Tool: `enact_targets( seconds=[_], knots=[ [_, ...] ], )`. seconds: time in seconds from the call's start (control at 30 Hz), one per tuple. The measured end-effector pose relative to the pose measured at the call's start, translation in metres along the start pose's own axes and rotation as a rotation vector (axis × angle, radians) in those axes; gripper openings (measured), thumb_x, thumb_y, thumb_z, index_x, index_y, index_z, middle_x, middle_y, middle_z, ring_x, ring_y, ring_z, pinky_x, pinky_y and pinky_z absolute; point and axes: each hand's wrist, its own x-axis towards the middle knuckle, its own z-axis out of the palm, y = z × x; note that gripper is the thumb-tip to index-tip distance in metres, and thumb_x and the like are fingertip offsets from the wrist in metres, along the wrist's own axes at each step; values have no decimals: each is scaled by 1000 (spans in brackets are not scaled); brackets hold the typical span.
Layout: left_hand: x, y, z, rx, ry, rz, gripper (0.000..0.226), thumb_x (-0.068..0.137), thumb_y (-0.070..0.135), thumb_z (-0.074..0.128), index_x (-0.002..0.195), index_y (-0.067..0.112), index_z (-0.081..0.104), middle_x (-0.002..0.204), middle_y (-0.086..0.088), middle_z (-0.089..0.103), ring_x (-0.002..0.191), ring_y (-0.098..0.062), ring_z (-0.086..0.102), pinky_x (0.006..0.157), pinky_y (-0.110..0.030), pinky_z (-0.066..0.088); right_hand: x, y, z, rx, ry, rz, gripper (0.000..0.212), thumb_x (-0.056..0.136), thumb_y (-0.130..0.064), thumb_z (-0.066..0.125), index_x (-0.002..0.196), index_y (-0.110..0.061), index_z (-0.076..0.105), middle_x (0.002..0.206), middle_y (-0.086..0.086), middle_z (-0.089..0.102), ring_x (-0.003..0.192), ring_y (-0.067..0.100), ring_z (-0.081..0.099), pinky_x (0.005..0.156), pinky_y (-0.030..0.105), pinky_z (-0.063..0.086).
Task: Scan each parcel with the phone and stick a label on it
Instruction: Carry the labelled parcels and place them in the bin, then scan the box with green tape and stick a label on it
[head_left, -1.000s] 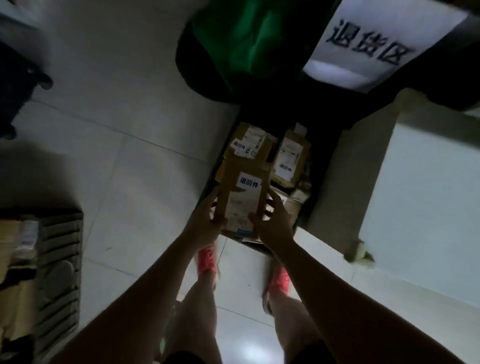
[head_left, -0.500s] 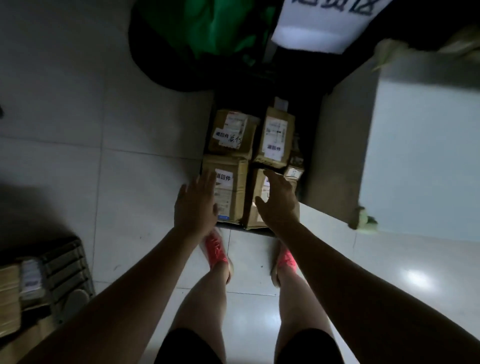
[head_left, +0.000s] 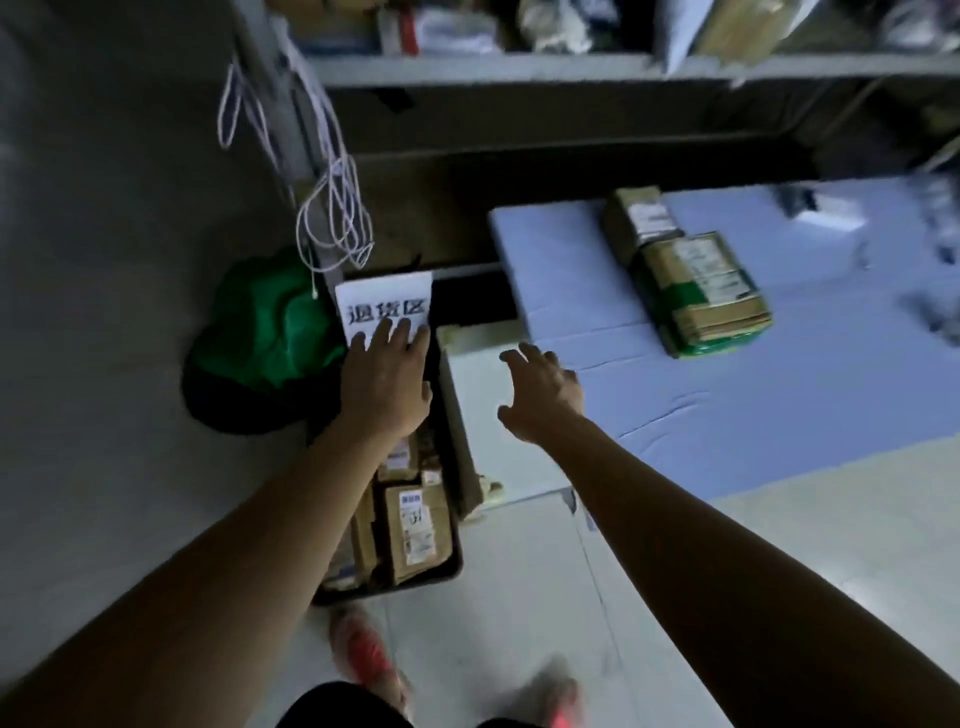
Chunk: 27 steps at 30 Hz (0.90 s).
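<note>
Head view: my left hand (head_left: 384, 379) and right hand (head_left: 540, 389) spread, empty; probably between scans; next, grasp far-right parcels (head_left: 685, 280).

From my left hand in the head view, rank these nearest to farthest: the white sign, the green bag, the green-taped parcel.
1. White sign, at the fingertips of the left hand.
2. Green bag, just left of it.
3. Green-taped parcel, far right on the blue table.
</note>
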Motion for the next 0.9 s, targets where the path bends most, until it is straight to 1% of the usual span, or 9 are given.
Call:
enact_targets(
  seconds=[0.1, 0.17, 0.3, 0.4, 0.5, 0.63, 0.73, 0.83, 0.9],
  knots=[
    [-8, 63, -42, 32, 16, 7, 71, 93, 40, 56, 153, 15, 28, 155, -9, 35, 144, -30, 30, 112, -46, 33, -33, 65, -39, 34, 59, 13, 70, 88, -33, 70, 149, -27, 38, 157, -1, 34, 140, 25, 38, 107, 42, 41],
    [-15, 108, -66, 70, 32, 14, 69, 93, 40, 56, 152, 16, 28, 154, -9, 35, 142, -30, 32, 109, -46, 35, -56, 110, -61, 34, 88, 8, 71, 89, -33, 70, 150, -28, 36, 158, -1, 33, 141, 25, 36, 108, 42, 40],
    [-20, 202, -102, 115, 57, 45, 62, 93, 42, 56, 146, 19, 34, 148, -7, 39, 137, -29, 36, 106, -45, 37, -95, 199, -97, 40, 148, 30, 70, 86, -33, 72, 148, -27, 38, 153, -1, 38, 139, 24, 39, 108, 42, 42],
    [-9, 263, -116, 136, 43, 60, 62, 97, 42, 51, 151, 20, 30, 156, -8, 32, 145, -28, 27, 112, -46, 30, -113, 262, -118, 66, 173, 74, 66, 87, -32, 69, 146, -27, 41, 152, -2, 41, 137, 24, 42, 105, 40, 41],
    [13, 301, -120, 176, -46, 51, 64, 99, 44, 49, 154, 22, 25, 160, -8, 26, 149, -28, 20, 115, -47, 26, -106, 309, -127, 143, 195, 129, 58, 86, -27, 69, 140, -26, 48, 144, -1, 49, 130, 25, 47, 103, 40, 44],
    [49, 321, -102, 178, -97, 18, 63, 98, 50, 47, 152, 22, 28, 156, -7, 33, 144, -28, 29, 111, -47, 33, -77, 353, -124, 238, 169, 169, 58, 83, -31, 70, 138, -29, 50, 140, 0, 53, 129, 25, 49, 101, 40, 45],
    [100, 338, -70, 48, -99, -51, 59, 98, 55, 45, 144, 19, 38, 145, -5, 46, 133, -27, 44, 101, -43, 40, -30, 388, -110, 334, 142, 202, 58, 84, -36, 71, 138, -29, 50, 142, 0, 53, 133, 24, 47, 101, 39, 46],
    [146, 359, -35, -345, -132, -234, 61, 96, 61, 45, 134, 14, 47, 137, -12, 53, 122, -34, 54, 93, -44, 45, 19, 414, -88, 408, 87, 217, 59, 90, -36, 68, 144, -26, 45, 144, 3, 53, 135, 25, 46, 103, 40, 44],
    [175, 368, -12, -628, -173, -402, 66, 95, 64, 45, 134, 11, 46, 139, -19, 52, 122, -39, 54, 93, -45, 46, 51, 424, -74, 479, 39, 239, 58, 95, -33, 63, 148, -23, 41, 147, 7, 52, 137, 28, 45, 107, 41, 41]
  ],
)
